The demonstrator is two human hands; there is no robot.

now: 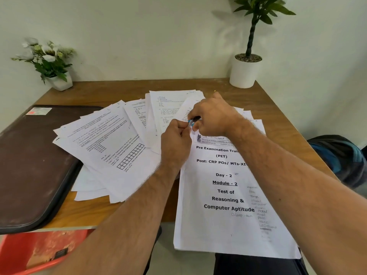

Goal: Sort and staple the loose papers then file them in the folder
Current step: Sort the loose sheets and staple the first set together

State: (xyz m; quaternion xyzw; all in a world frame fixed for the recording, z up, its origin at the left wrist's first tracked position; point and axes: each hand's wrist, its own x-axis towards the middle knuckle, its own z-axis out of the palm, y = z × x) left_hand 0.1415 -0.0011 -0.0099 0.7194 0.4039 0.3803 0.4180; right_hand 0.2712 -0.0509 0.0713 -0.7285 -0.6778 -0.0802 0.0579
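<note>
A sorted stack of papers (228, 225) with a "Pre Examination Training" cover sheet lies at the table's front right, overhanging the edge. My right hand (214, 116) grips a small blue and black stapler (193, 121) at the stack's top left corner. My left hand (175, 141) pinches that same corner beside the stapler. Several loose printed sheets (111, 147) are fanned across the middle of the wooden table (99, 92). A dark brown folder (29, 159) lies shut at the left.
A white pot with white flowers (49, 62) stands at the back left corner. A potted green plant (246, 70) stands at the back right. A red stool (39, 253) sits below the table's front edge, and a dark bag (341, 155) lies right of the table.
</note>
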